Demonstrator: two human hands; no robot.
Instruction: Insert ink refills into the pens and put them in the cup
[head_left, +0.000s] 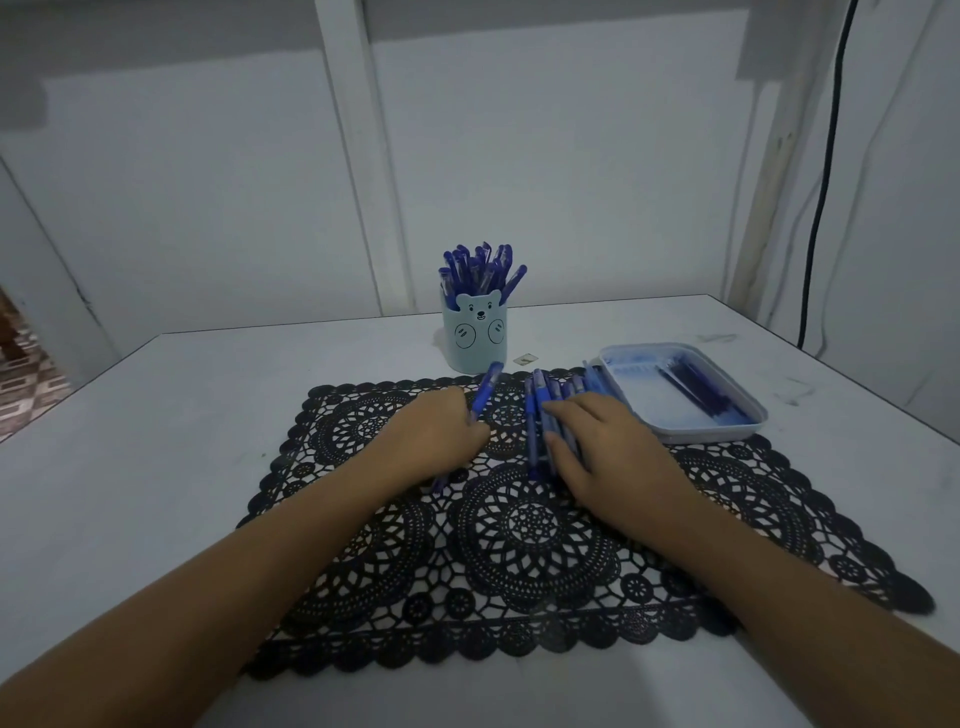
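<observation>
- Blue plastic pen (485, 389): held in the left hand (431, 436), whose fingers are curled round its barrel. Its capped end sticks out past the fingers over the far edge of the black lace placemat (519, 545), and its other end shows below the heel of the hand.
- Row of loose blue pens (535, 426): they lie side by side on the far right part of the placemat, just to the right of the held pen.
- Right hand (608, 457): it rests on that row with the fingers laid out fairly straight across the barrels, not closed round any of them.
- Pale blue cup with a bear face (475, 332): it stands on the white table (156, 441), touching or just beyond the placemat's far edge, ahead of the left hand. A bunch of blue pens (480, 267) stands upright in it.
- Shallow pale rectangular tray (675, 431): it overlaps the placemat's far right corner, just beside the right hand, and holds dark blue ink refills (696, 389) lying together.
- Black cable (826, 182): it hangs down the wall well beyond the placemat's right side.
</observation>
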